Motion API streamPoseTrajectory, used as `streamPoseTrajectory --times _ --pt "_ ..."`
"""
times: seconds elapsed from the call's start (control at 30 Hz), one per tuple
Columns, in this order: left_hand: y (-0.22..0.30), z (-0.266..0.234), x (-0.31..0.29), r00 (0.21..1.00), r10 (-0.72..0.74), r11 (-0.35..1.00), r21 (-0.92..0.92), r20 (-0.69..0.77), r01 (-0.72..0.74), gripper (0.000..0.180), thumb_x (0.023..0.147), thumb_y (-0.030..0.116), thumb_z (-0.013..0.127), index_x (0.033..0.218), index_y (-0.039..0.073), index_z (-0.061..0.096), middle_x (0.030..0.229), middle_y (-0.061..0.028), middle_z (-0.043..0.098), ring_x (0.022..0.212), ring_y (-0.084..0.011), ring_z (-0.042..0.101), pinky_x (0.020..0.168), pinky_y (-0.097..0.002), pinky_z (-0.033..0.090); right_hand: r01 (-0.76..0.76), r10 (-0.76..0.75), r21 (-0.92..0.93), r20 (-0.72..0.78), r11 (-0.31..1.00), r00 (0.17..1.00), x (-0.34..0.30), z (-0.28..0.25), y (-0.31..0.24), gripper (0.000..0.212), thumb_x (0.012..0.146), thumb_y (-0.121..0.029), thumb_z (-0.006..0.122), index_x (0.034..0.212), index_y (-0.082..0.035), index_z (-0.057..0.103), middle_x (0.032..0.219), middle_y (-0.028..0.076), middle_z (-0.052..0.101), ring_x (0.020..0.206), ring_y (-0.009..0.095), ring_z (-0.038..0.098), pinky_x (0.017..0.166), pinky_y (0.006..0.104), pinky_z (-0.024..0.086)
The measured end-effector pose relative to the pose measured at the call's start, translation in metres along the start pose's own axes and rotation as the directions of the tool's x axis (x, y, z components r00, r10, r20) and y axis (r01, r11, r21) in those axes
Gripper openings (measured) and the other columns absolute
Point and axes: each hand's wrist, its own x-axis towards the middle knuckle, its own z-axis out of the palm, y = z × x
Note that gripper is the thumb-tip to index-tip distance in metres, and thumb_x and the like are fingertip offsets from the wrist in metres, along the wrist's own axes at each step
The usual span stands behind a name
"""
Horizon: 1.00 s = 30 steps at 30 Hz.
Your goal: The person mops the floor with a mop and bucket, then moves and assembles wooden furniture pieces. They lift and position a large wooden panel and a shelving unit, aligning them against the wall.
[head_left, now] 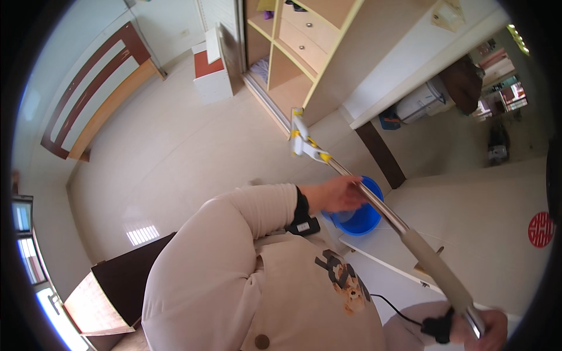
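A long-handled mop [386, 212] slants across the right half of the view, with a shiny metal pole and a beige grip sleeve. Its narrow white head [299, 134] has yellow parts and sits by the lower front corner of the wardrobe; I cannot tell whether it touches. My left hand [338, 194], slightly blurred, is closed on the upper pole. Down at the lower right, my right hand [490, 330] grips the pole's end below the sleeve. Partly behind my left hand and the pole stands a blue bucket [362, 221].
An open wardrobe [293, 70] with shelves and drawers rises ahead. A red-and-white cabinet [212, 75] stands left of it, and a headboard [93, 93] leans farther left. Right of the wardrobe is a doorway with a dark threshold strip [380, 154]. A dark-sided box [126, 281] is at lower left.
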Motion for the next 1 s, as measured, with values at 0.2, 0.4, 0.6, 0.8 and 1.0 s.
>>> streamPoseTrajectory --times 0.2,0.4,0.6,0.8,1.0 --pt "0.138 -0.142 -0.005 0.860 0.351 0.748 -0.442 -0.371 -0.495 0.012 0.085 0.011 0.052 0.085 0.001 0.046 0.079 -0.0124 0.054 0.074 -0.0241 0.058 0.069 -0.0350 0.053 -0.376 0.277 -0.292 -0.329 0.879 0.903 -0.062 0.015 0.190 0.025 0.074 -0.017 0.064 0.070 -0.014 0.039 0.057 -0.004 0.043 0.055 0.010 0.047 0.062 0.0222 0.036" --pt "0.285 -0.297 -0.022 0.642 0.310 0.730 -0.257 -0.702 -0.634 0.007 0.084 0.007 0.049 0.080 0.001 0.047 0.067 -0.0115 0.051 0.063 -0.0231 0.053 0.058 -0.0357 0.048 -0.662 0.571 -0.021 -0.485 0.749 0.662 -0.073 0.067 0.365 0.037 0.068 -0.024 0.077 0.080 -0.017 0.043 0.066 -0.003 0.044 0.065 0.014 0.048 0.091 0.0434 0.036" --pt "0.405 -0.410 -0.024 0.565 0.345 0.886 0.061 -0.749 -0.460 0.031 0.086 0.016 0.047 0.057 0.007 0.050 0.058 -0.0081 0.050 0.052 -0.0202 0.051 0.047 -0.0328 0.040 -0.784 0.793 -0.154 0.003 0.602 0.609 -0.062 0.073 0.473 0.030 0.072 -0.023 0.078 0.079 -0.011 0.051 0.082 0.005 0.056 0.091 0.027 0.059 0.095 0.0571 0.041" --pt "0.455 -0.425 0.000 0.664 0.320 0.882 -0.043 -0.676 -0.469 0.041 0.086 0.020 0.054 0.116 -0.002 0.037 0.101 -0.0179 0.051 0.074 -0.0281 0.059 0.067 -0.0392 0.051 -0.886 0.897 -0.212 -0.073 0.412 0.435 -0.136 0.067 0.583 0.025 0.071 -0.008 0.075 0.086 -0.008 0.056 0.090 0.011 0.062 0.104 0.034 0.057 0.098 0.0519 0.038" --pt "0.430 -0.392 0.015 0.753 0.151 0.989 0.099 -0.640 -0.114 0.088 0.086 0.026 0.048 0.138 0.028 -0.023 0.126 -0.0198 0.041 0.091 -0.0393 0.059 0.077 -0.0617 0.045 -0.871 0.887 -0.170 0.066 0.461 0.457 -0.144 0.037 0.592 0.017 0.070 -0.003 0.068 0.080 -0.007 0.056 0.085 0.011 0.062 0.087 0.029 0.061 0.091 0.0467 0.044"
